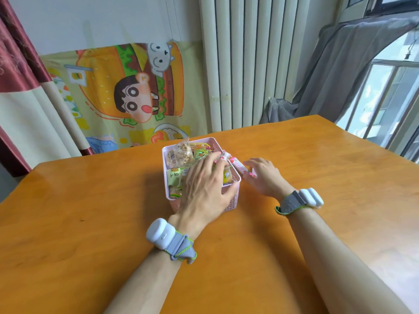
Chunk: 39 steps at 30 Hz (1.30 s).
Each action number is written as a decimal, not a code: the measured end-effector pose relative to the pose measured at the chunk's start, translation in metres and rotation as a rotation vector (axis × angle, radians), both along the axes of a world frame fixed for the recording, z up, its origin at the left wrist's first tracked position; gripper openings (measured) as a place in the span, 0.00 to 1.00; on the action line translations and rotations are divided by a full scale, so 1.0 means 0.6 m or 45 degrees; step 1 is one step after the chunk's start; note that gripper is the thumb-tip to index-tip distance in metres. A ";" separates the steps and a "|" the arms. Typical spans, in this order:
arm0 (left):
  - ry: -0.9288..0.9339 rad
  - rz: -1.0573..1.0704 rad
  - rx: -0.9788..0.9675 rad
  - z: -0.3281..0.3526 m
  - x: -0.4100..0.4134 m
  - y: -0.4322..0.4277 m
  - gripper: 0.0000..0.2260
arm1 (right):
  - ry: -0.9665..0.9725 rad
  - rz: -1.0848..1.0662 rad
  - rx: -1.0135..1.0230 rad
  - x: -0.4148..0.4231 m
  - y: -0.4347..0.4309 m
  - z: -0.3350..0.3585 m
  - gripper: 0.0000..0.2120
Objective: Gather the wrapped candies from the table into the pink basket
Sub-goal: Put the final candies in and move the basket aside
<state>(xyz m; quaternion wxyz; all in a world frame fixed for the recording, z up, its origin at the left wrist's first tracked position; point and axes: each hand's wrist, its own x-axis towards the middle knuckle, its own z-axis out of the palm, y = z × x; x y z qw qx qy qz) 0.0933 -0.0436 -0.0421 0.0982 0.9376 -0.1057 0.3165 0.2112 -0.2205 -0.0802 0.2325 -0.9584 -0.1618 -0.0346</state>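
The pink basket (231, 201) stands in the middle of the orange table (90, 211), filled with several wrapped snacks and candies (179, 155). My left hand (205, 186) lies over the basket's near right part, fingers spread on the packets and thumb against the front rim. Just right of the basket, my right hand (263, 175) pinches a pink and white wrapped candy stick (240, 167), which points towards the basket's right rim. Part of the basket's contents is hidden under my left hand.
The table's far edge runs behind the basket. A cartoon-print cloth (127, 94) and a white radiator (244, 64) stand beyond it. A window with a grey curtain (353, 64) is at the right. Both wrists wear white sensor bands.
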 end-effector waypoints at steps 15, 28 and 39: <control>0.839 0.127 0.773 0.059 0.201 -0.151 0.17 | -0.067 -0.066 0.053 0.011 -0.048 -0.016 0.09; 1.185 0.157 0.648 0.039 0.235 -0.184 0.12 | 0.185 -0.194 0.393 0.015 -0.061 0.001 0.14; 1.079 0.072 -0.472 0.080 0.222 -0.156 0.08 | 0.441 -0.151 1.368 0.012 -0.071 0.056 0.08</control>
